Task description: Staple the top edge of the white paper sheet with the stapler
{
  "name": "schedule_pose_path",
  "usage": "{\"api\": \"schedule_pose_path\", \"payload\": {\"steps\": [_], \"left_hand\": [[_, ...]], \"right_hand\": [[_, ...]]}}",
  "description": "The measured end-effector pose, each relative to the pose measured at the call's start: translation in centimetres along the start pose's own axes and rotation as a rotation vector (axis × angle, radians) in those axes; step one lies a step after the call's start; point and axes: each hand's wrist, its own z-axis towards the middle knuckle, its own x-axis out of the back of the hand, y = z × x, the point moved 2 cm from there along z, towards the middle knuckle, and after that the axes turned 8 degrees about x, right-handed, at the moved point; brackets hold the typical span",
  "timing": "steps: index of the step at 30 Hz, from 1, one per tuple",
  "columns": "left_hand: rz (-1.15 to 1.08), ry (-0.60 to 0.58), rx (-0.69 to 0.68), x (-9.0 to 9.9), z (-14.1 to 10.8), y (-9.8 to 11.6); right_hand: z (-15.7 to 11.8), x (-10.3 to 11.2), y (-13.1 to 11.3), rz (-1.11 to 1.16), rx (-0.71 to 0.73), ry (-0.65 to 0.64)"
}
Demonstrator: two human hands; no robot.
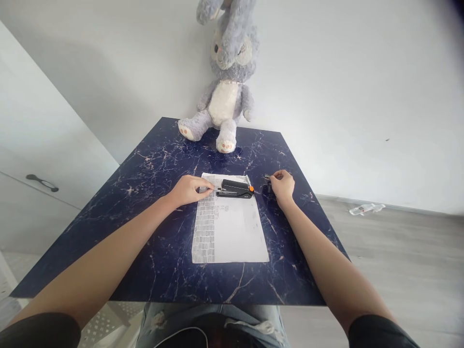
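Note:
A black stapler [235, 189] with an orange tip lies across the upper part of a printed sheet of paper [239, 237]. From its left end sticks out a thin, light-coloured metal part, and my left hand [191, 189] pinches that end between thumb and fingertips. To the right of the paper, my right hand [282, 184] has its fingers drawn together at the tabletop. Small silvery and dark bits [267, 178] lie at those fingertips, too small to name. Whatever the right fingers hold is mostly hidden.
A grey plush rabbit [224, 101] sits at the back of the dark blue marbled table [174, 280], against the white wall. A white cabinet [29, 145] with a dark handle stands to the left. Clear plastic packaging [367, 209] lies on the floor at the right.

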Motion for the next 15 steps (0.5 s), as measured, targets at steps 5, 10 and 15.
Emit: {"api": "schedule_pose_path", "payload": {"steps": [5,10,15], "left_hand": [[0.036,0.005,-0.039,0.0,0.0,-0.2],[0.089,0.021,-0.008,0.4,0.0,-0.1],[0.132,-0.024,0.003,0.9,0.0,-0.3]], "right_hand": [[0.0,0.0,0.0,0.000,0.000,0.000],[0.0,0.0,-0.1,0.002,-0.005,0.000],[-0.3,1.0,-1.9,0.012,0.069,0.091]]}}
